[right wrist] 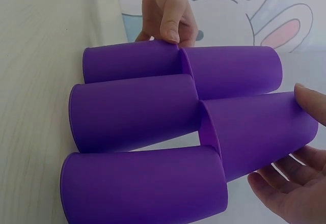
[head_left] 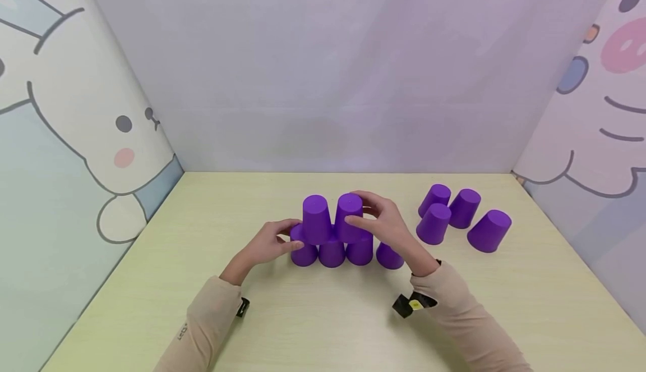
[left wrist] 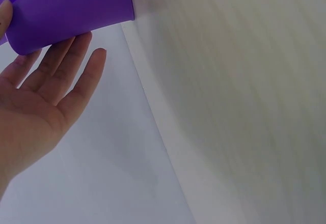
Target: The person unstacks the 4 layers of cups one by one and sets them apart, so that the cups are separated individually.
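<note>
Table [head_left: 323, 316] between the sleeves [head_left: 212, 310] is free; stacked cups [head_left: 331, 250] bar the way beyond.

purple tapered plastic cups [head_left: 316, 220], all upside down | upper pair [head_left: 347, 206] side by side over base row of three [head_left: 331, 254] | single cup [head_left: 390, 256] just right of row | five loose cups [head_left: 432, 226] farther right

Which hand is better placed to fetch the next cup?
Probably the right hand: it holds the upper-right cup but is nearer the four cups farther right. The left hand is at the bottom-left cup, across the stack.
</note>
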Motion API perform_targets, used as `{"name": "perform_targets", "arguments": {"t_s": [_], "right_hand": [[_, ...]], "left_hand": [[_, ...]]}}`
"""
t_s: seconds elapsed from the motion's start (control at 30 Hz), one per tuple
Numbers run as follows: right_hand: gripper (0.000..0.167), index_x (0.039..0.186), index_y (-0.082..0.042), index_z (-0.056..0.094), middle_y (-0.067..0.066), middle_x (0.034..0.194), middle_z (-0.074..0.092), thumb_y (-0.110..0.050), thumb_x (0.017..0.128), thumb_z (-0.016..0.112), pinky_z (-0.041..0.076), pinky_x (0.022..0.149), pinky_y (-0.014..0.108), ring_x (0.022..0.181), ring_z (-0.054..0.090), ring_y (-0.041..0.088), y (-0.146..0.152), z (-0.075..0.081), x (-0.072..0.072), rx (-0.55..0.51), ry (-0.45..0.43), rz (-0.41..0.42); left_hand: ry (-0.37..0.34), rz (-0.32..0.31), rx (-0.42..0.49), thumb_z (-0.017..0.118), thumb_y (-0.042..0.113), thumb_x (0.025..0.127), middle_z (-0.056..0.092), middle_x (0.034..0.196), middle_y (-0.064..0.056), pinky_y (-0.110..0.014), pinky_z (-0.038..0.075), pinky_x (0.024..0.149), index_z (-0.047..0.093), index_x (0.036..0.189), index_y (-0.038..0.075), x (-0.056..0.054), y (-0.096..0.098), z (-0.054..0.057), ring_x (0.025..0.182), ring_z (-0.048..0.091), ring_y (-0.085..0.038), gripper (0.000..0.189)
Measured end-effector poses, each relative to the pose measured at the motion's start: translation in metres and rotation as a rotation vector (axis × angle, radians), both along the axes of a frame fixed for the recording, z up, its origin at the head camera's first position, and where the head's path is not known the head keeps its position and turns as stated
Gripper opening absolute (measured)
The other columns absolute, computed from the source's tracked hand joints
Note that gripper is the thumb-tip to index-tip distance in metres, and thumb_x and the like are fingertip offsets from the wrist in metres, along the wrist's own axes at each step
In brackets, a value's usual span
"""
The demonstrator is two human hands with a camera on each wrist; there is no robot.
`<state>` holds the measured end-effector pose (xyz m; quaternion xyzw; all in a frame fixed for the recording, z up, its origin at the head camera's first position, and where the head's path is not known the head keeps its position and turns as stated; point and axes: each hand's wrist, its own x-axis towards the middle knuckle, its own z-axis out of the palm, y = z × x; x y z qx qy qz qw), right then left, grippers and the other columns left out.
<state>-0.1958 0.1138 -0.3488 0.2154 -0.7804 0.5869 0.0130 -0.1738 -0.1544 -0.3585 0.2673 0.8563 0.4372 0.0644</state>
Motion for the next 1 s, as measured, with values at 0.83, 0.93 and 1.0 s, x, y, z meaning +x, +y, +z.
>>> {"name": "perform_targets", "arguments": {"t_s": [0.83, 0.93, 1.0], "right_hand": [[0.054, 0.125, -0.008, 0.053, 0.007, 0.108, 0.061, -0.021, 0.077, 0.074, 0.042, 0.092, 0.03, 0.103, 0.056, 0.019, 0.028, 0.018, 0.018, 0.01, -0.007, -0.059], [0.055, 0.125, -0.007, 0.052, 0.008, 0.109, 0.06, -0.02, 0.077, 0.074, 0.042, 0.092, 0.031, 0.103, 0.056, 0.018, 0.033, 0.018, 0.02, -0.001, 0.004, -0.074], [0.054, 0.125, -0.006, 0.053, 0.008, 0.11, 0.06, -0.019, 0.077, 0.074, 0.042, 0.092, 0.03, 0.103, 0.056, 0.016, 0.037, 0.017, 0.021, -0.004, 0.013, -0.082]], "left_hand": [[-0.006, 0.006, -0.006, 0.063, 0.005, 0.084, 0.06, 0.105, -0.022, -0.039, 0.049, 0.074, 0.05, 0.121, -0.011, 0.0, 0.0, -0.001, 0.094, 0.058, -0.034, 0.042], [-0.006, 0.006, -0.003, 0.064, 0.007, 0.085, 0.061, 0.105, -0.02, -0.038, 0.049, 0.074, 0.05, 0.121, -0.009, -0.002, -0.002, -0.006, 0.094, 0.058, -0.033, 0.042], [-0.001, 0.002, 0.001, 0.064, 0.01, 0.085, 0.061, 0.106, -0.018, -0.036, 0.05, 0.074, 0.051, 0.122, -0.007, -0.008, -0.005, -0.016, 0.094, 0.058, -0.031, 0.043]]}}
